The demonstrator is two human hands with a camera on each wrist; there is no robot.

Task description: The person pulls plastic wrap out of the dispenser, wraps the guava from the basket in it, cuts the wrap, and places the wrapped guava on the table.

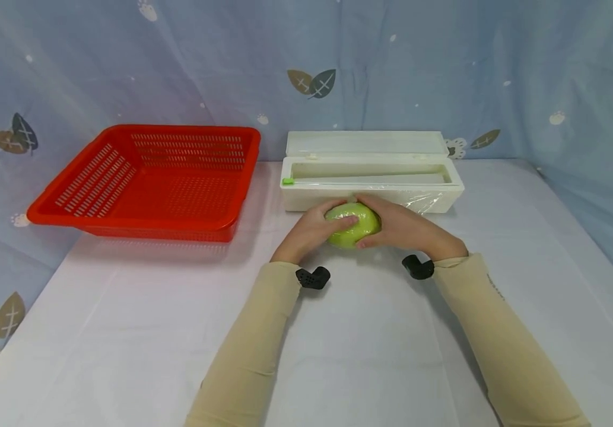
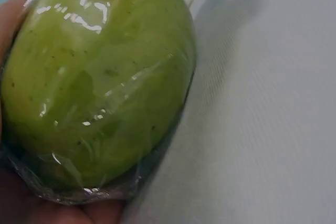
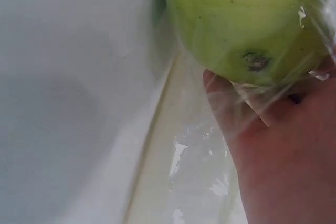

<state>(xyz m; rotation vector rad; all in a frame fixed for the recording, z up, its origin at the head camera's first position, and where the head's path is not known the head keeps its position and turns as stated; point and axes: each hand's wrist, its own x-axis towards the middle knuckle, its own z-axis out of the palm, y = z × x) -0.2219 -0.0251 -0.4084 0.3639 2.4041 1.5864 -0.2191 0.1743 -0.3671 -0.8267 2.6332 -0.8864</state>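
Both hands hold a smooth green fruit (image 1: 350,236) with dark specks, close in front of a white cling film box. Clear cling film (image 2: 89,114) lies tight and shiny over the fruit in the left wrist view. My left hand (image 1: 310,230) grips its left side, the thumb across the front. From the right, my right hand (image 1: 410,230) holds it with the thumb low, the other fingers behind. In the right wrist view, the fruit's end (image 3: 256,61) bears a brown scar, and loose film stretches over the fingers.
The cling film box (image 1: 375,198) has its lid (image 1: 367,143) raised, a green slider (image 1: 288,181) at its left end and film hanging over its front. A red slotted basket (image 1: 156,222) stands at the left. A patterned blue cloth (image 1: 391,71) hangs behind the white table (image 1: 359,356).
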